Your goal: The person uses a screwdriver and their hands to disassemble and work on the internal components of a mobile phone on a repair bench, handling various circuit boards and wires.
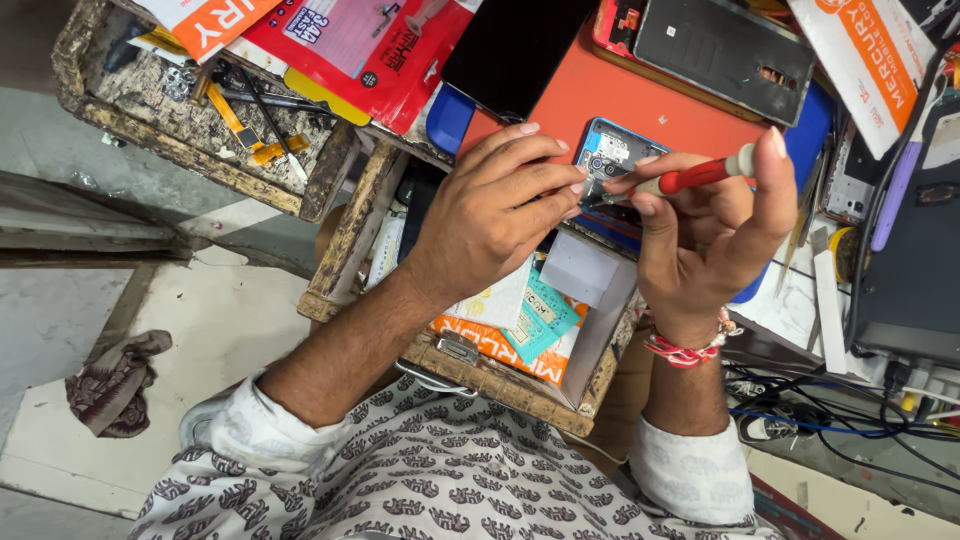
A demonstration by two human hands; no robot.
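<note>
— Opened blue smartphone with its back cover off and its circuit board and camera module bared (618,160): where does it lie in the head view?

— On the orange work mat (600,95), between the two hands, its long axis running from upper right down toward lower left. Most of it is hidden under the left hand (495,215).

— What is that hand doing?

— Its fingers are curled down over the phone's lower part, pinning it in place.

— And the other?

— The right hand (715,225) pinches a slim red-handled screwdriver with a white cap (700,176). The tool lies nearly level, tip pointing left onto the board just beside the left fingertips (572,185). So the phone sits left of the tool's grip, with the left hand nearer.

— Around them?

— A black smartphone lying face down (515,45) and a grey phone frame (725,45) farther up the mat, cluttered wooden trays (340,215), tangled cables (830,410) at right.
</note>
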